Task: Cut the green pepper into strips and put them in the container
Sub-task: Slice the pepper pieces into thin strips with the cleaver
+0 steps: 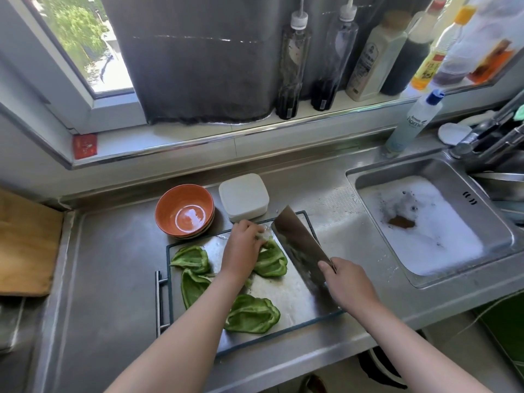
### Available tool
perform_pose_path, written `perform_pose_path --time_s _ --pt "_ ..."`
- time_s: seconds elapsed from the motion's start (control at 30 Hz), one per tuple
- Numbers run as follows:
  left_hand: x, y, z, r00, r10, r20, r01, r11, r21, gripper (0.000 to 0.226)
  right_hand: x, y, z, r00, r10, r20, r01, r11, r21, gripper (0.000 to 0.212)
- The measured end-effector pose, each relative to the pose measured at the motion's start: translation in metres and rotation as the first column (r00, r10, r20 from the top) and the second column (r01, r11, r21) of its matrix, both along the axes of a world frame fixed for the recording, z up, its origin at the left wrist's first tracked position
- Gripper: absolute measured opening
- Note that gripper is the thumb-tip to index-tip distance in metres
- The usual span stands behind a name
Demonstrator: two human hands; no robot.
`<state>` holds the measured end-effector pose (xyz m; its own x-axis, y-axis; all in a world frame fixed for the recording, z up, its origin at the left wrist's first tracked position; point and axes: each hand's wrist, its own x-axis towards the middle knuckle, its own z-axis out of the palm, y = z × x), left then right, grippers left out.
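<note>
— What are my hands doing?
— Your left hand [243, 246] curls its fingers on the pepper [272, 260] near the board's [286, 296] far edge, pinning it for the cut. Your right hand [350, 282] grips the cleaver [297, 245], its blade just right of the pepper.
— And beyond them?
— Three uncut pieces [252, 313] lie on the board's left and near side. The container [243, 198] waits just past its far edge, handy for strips.

The right hand [347, 282] hides the handle of the cleaver [297, 245], and the left hand [242, 246] partly covers a pepper piece [272, 261].
</note>
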<state>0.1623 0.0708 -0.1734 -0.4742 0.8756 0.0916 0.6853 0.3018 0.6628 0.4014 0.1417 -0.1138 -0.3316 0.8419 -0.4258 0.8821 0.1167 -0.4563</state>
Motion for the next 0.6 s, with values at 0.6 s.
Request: perform_pose_path --time_s 0.6 --pt "0.002 -0.007 -0.014 0.914 -0.241 -0.327 0.275 0.96 0.06 0.028 -0.012 0.024 0.011 0.942 0.317 0.107 -0.331 0.928 0.172 0.031"
